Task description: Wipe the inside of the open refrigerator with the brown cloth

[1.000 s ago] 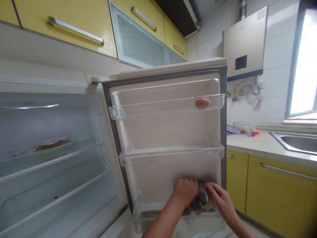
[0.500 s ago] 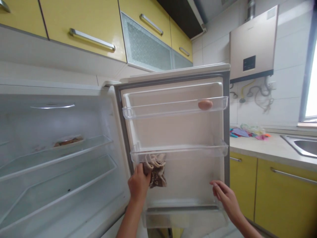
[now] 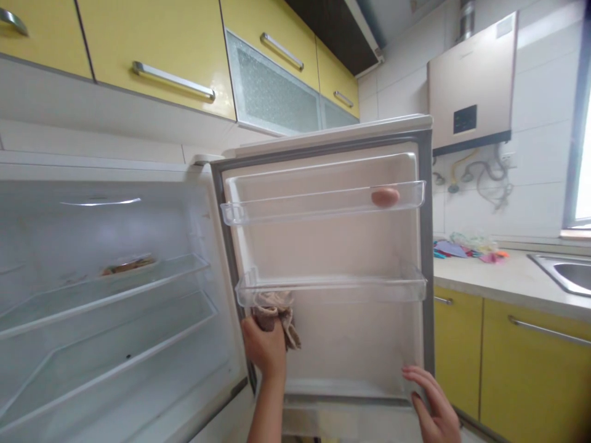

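My left hand (image 3: 265, 344) is closed on a crumpled brown patterned cloth (image 3: 279, 311), held against the inner panel of the open fridge door (image 3: 341, 344), just under the middle door shelf (image 3: 332, 290). Part of the cloth shows through that clear shelf. Low at the door's right edge is my right hand (image 3: 434, 403), its fingers spread apart and holding nothing; whether its fingertips touch the door I cannot tell. One brown egg (image 3: 385, 197) lies at the right end of the clear top door shelf (image 3: 295, 210).
The fridge interior at left has glass shelves (image 3: 111, 311), with a packaged food tray (image 3: 129, 264) on the upper one. To the right stand a counter (image 3: 498, 271) with colourful cloths (image 3: 462, 247) and a sink (image 3: 567, 271). Yellow cabinets (image 3: 161, 37) hang above.
My left hand and the cloth have shifted slightly left, with the hand turned more over the cloth. My right hand has moved down and its fingers have spread.
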A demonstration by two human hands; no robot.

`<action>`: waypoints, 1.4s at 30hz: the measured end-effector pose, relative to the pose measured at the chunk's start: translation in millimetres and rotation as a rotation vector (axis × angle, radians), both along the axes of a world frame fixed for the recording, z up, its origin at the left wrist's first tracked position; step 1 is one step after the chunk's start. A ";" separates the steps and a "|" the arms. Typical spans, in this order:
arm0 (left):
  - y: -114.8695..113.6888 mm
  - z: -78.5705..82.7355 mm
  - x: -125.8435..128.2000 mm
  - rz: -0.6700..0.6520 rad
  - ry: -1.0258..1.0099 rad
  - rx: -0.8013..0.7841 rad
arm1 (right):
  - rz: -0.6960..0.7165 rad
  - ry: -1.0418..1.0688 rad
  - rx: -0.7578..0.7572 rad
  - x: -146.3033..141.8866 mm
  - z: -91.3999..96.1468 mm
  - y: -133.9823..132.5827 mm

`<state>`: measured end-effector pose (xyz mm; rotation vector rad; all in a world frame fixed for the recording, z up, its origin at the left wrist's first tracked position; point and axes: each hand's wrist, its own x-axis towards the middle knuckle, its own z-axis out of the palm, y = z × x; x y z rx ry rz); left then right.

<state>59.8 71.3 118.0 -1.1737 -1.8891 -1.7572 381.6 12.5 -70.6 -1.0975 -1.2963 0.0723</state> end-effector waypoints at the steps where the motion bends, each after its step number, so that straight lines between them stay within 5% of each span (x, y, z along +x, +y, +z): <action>1: 0.8 -1.1 4.7 -0.050 0.025 0.007 | 0.002 -0.018 0.005 1.0 -3.5 -0.7; 6: 1.7 -8.3 46.3 -0.284 0.111 0.028 | -0.014 -0.074 -0.015 -0.4 -7.7 -8.0; 14: 2.4 -14.2 160.5 -0.519 0.106 0.030 | -0.042 -0.106 0.014 -7.5 -0.2 -12.1; 19: -2.0 -13.8 221.3 -0.592 0.009 0.005 | -0.121 -0.149 0.144 -8.8 6.5 -6.7; 22: -3.7 -15.4 234.0 -0.619 0.078 -0.042 | -0.143 -0.169 0.157 -8.2 9.0 -4.8; 25: 0.2 -15.3 218.2 -0.568 0.211 -0.080 | -0.124 -0.177 0.146 -5.4 8.3 -3.1; 28: 9.1 -13.0 172.6 -0.408 0.436 -0.037 | -0.109 -0.196 0.128 -0.3 2.3 1.2; 37: 7.6 -1.4 -41.4 -0.026 0.597 0.029 | -0.102 -0.265 0.119 8.1 -23.0 14.3; 42: -0.9 -2.4 -70.6 -0.053 0.786 0.044 | -0.089 -0.282 0.149 7.3 -18.8 7.6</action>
